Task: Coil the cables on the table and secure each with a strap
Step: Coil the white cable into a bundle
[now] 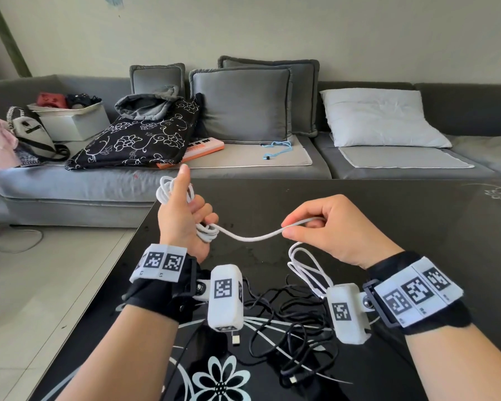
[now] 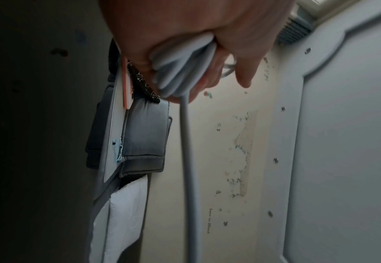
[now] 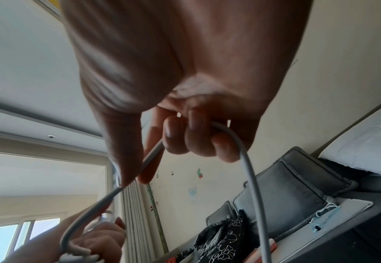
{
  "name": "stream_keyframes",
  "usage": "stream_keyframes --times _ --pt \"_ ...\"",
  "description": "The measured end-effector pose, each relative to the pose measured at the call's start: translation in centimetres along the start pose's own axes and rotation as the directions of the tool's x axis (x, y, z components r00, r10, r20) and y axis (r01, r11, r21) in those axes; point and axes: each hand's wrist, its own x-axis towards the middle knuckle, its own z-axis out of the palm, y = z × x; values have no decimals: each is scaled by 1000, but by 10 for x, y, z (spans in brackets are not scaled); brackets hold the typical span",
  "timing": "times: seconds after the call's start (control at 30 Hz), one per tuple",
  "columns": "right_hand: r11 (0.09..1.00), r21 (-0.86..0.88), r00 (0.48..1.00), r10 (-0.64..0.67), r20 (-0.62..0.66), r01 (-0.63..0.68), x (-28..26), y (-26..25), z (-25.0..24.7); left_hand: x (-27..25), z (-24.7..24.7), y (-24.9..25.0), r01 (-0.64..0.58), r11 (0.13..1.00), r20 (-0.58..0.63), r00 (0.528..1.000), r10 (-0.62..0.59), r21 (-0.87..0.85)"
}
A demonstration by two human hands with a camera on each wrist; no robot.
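Observation:
A white cable (image 1: pixel 252 237) stretches between my two hands above the black table (image 1: pixel 402 215). My left hand (image 1: pixel 185 215) holds several loops of it wound around the thumb and little finger, thumb pointing up; in the left wrist view the loops (image 2: pixel 180 71) cross the palm. My right hand (image 1: pixel 310 224) pinches the free run of the white cable (image 3: pixel 153 153) between thumb and curled fingers, and the rest hangs down to loose loops (image 1: pixel 307 267) on the table. A tangled black cable (image 1: pixel 287 322) lies on the table under my wrists. No strap is visible.
The glossy black table has a white flower print (image 1: pixel 220 380) near the front edge. Behind it stands a grey sofa (image 1: pixel 243 175) with cushions, a patterned black bag (image 1: pixel 139 137), a white pillow (image 1: pixel 379 120) and a box of items (image 1: pixel 73 120). Tiled floor lies at the left.

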Motion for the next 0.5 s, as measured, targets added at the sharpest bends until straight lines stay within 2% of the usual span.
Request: stream_keyframes --times 0.13,0.27,0.4,0.5 --pt "999 29 999 -31 40 30 0 -5 3 -2 1 -12 -43 963 100 995 17 266" --pt "995 36 995 -96 41 94 0 -11 5 -10 5 -29 -77 862 274 959 -74 502" --pt "990 31 990 -134 -34 135 1 -14 6 -20 8 -42 -44 802 409 876 -256 596" --pt "989 53 984 -133 -115 140 2 -10 7 -27 11 -48 103 820 484 763 -429 564"
